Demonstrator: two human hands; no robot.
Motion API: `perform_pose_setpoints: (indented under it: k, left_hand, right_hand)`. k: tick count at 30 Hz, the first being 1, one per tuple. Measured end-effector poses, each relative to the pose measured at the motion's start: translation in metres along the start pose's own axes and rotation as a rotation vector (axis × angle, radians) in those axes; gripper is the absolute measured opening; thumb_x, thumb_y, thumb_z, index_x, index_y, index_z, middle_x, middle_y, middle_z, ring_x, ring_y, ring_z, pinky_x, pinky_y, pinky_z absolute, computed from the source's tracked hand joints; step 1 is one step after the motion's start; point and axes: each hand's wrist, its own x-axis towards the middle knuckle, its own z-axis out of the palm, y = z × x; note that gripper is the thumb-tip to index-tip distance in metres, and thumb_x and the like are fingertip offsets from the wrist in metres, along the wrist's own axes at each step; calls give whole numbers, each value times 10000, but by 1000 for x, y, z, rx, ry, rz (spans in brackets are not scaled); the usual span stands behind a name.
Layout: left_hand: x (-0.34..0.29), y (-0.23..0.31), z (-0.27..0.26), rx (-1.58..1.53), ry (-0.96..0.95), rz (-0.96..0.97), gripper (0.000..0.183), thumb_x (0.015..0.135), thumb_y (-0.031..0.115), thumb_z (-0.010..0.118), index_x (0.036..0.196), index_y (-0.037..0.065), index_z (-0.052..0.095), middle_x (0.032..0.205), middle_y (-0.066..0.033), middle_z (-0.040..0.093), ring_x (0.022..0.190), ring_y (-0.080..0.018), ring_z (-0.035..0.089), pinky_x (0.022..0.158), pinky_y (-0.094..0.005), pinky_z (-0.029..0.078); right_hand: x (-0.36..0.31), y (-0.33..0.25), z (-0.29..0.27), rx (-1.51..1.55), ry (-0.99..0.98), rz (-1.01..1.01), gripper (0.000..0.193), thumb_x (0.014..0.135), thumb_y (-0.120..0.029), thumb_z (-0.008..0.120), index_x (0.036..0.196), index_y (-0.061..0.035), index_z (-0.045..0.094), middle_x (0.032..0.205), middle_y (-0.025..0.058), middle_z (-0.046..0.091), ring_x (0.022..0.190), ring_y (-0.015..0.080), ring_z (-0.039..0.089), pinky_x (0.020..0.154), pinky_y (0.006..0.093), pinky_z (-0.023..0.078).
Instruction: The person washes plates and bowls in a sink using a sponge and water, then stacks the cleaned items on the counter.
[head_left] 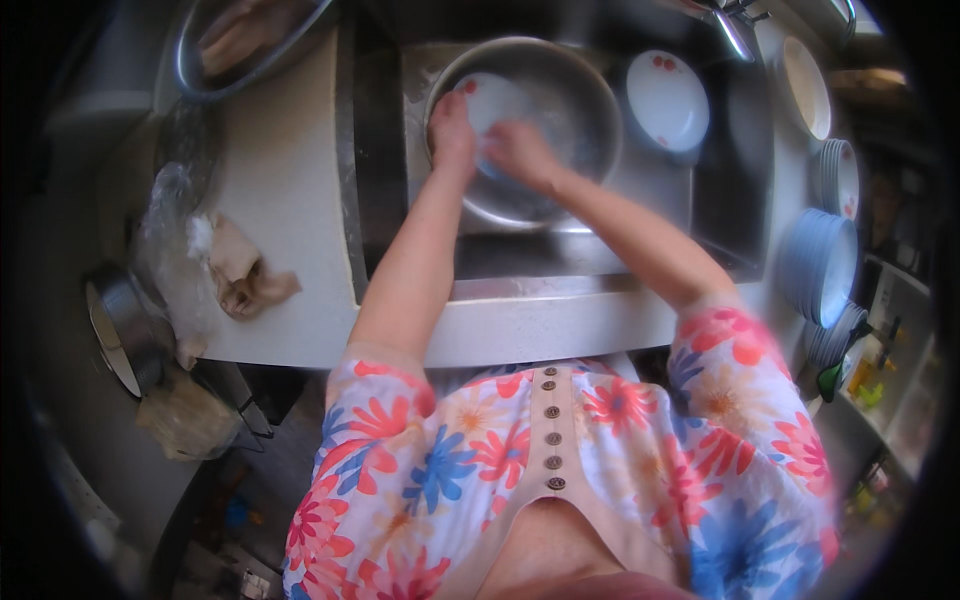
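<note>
- Holding the left edge of a white bowl (497, 93) with red marks, the person's left hand (452, 135) has its fingers curled at the rim.
- The right hand (520, 152) is bent over the same bowl, just right of the left one; it is blurred, so whether it grasps anything I cannot tell.
- The bowl sits inside a wide, round metal basin (596, 150), toward its left side.
- The basin stands in the left part of a metal sink (655, 215).
- To the right of the basin, apart from it, lies a second white bowl (668, 110), also with red marks near its far edge.
- A shiny tap (735, 38) shows at the far right of the sink.
- Along the right side, from far to near, are a pale round dish (808, 90), a stack of white dishes (832, 178) and a larger bluish-white stack (818, 265).
- On the left of the pale counter (290, 190) lie a clear plastic bag (165, 230) and a crumpled brown piece (245, 270), side by side.
- A large metal vessel (230, 92) stands at the far left, with something brownish inside.
</note>
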Motion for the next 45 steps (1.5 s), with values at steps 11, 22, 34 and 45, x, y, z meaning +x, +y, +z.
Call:
perform_pose_setpoints:
  k: [11, 22, 34, 45]
  left_hand:
    - [2, 17, -6, 200, -83, 37, 372, 868, 296, 367, 1168, 86, 433, 1135, -120, 476, 1056, -251, 439, 904, -324, 321]
    - [3, 10, -3, 124, -115, 41, 391, 853, 334, 399, 1147, 80, 446, 1123, -110, 481, 1052, -244, 436, 891, -328, 324]
    - [6, -6, -5, 187, -38, 40, 382, 857, 314, 399, 1139, 59, 441, 1121, -128, 483, 1034, -242, 450, 866, -328, 343]
    - [4, -11, -1, 217, -43, 70, 381, 856, 301, 405, 1138, 48, 443, 1104, -124, 497, 1006, -230, 472, 856, -303, 350]
  right_hand:
    - [17, 1, -90, -140, 207, 197, 231, 739, -244, 550, 903, -91, 607, 797, 106, 602, 751, 266, 576, 703, 328, 442]
    - [1, -10, -77, 389, 270, 224, 175, 710, -200, 625, 872, -133, 623, 981, 82, 532, 924, 224, 486, 717, 304, 444]
    - [15, 13, 0, -182, 172, 123, 153, 720, -179, 528, 841, -112, 593, 863, 154, 538, 808, 314, 528, 700, 392, 434]
    - [10, 24, -3, -270, 185, 191, 134, 710, -172, 521, 791, -89, 589, 814, 150, 553, 764, 325, 542, 682, 394, 441]
